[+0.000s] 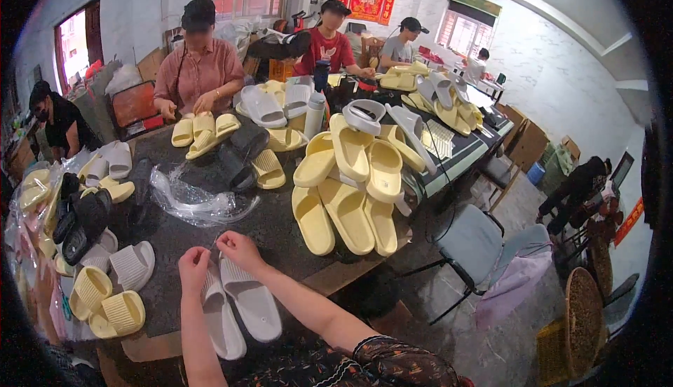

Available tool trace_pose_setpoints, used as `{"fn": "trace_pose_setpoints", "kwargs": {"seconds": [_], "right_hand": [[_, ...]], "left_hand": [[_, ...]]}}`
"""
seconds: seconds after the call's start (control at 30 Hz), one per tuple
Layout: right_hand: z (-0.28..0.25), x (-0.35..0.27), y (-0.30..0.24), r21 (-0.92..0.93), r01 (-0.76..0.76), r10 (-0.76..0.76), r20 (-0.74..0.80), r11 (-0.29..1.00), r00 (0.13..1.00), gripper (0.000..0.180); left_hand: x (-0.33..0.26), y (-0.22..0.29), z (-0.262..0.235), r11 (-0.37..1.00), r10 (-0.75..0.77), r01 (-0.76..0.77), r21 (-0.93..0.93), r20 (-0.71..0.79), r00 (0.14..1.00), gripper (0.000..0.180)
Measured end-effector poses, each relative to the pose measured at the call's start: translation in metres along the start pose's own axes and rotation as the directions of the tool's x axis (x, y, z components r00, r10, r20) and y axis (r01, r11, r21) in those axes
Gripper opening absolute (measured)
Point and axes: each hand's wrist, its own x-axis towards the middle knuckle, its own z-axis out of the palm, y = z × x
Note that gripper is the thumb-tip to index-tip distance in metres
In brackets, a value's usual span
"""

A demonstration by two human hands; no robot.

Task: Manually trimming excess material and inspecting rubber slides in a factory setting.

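Note:
In front of me a pair of light grey slippers (254,306) with ribbed straps lies side by side at the table's near edge. My left hand (193,269) is over the strap of the left slipper, its fingertips pressed together. Just to its right, my right hand (238,248) is pinched above the other slipper's strap. Whatever the fingertips hold is too small to make out. Past my hands lies a crumpled clear plastic bag (200,201). To the left are a yellow ribbed pair (116,313) and a grey ribbed slipper (133,266).
A tall heap of yellow slippers (347,208) rises right of my hands. Black slippers (87,219) and a plastic-wrapped pile stand left. Across the dark table (168,236), a person in a pink shirt (200,71) handles yellow slippers. A grey chair (470,243) stands right.

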Motion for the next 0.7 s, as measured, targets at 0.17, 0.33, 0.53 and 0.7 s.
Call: {"fn": "trace_pose_setpoints", "kwargs": {"seconds": [0.17,0.33,0.53,0.7], "right_hand": [[0.002,-0.006,-0.008,-0.034,0.059,-0.054,0.130,0.998,0.990,0.020],[0.000,0.001,0.007,0.038,0.002,-0.003,0.023,0.999,1.000,0.017],[-0.001,-0.002,-0.005,0.009,0.058,-0.058,0.086,0.998,0.995,0.014],[0.000,-0.002,-0.003,0.027,0.061,-0.062,0.020,0.998,0.998,0.016]], "left_hand": [[-0.005,-0.009,-0.003,0.999,-0.033,0.034,-0.020,0.021,0.999,0.013],[-0.002,0.000,0.001,0.999,-0.034,0.034,0.008,0.001,0.999,0.014],[-0.001,-0.006,0.000,0.999,-0.014,0.014,0.038,0.012,1.000,0.012],[-0.002,-0.010,-0.002,1.000,-0.005,0.006,0.019,-0.027,1.000,0.013]]}}
